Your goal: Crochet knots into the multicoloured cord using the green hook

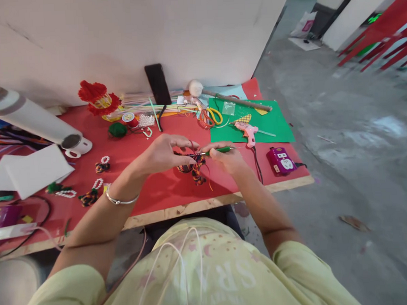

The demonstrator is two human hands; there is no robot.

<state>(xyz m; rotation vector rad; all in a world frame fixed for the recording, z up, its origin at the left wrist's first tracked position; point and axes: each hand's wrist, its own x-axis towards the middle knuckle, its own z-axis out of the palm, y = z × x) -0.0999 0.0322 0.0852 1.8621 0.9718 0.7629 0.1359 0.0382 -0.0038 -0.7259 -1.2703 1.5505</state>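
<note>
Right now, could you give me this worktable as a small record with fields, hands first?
Left hand: the left hand pinches the multicoloured yarn piece
Right hand: the right hand grips the green-handled tool
Surface: red covering
Left side: three small yarn pieces with white bead loops
Right side: pink glue gun, green sheet, purple socket box
Against wall: black phone

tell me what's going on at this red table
Over the red-topped table, a person's right hand grips a slim green-handled metal tool, pointed toward the left hand. Between the hands is a dark multicoloured yarn piece. A pink plastic glue gun lies mostly on a flat green sheet.
</note>
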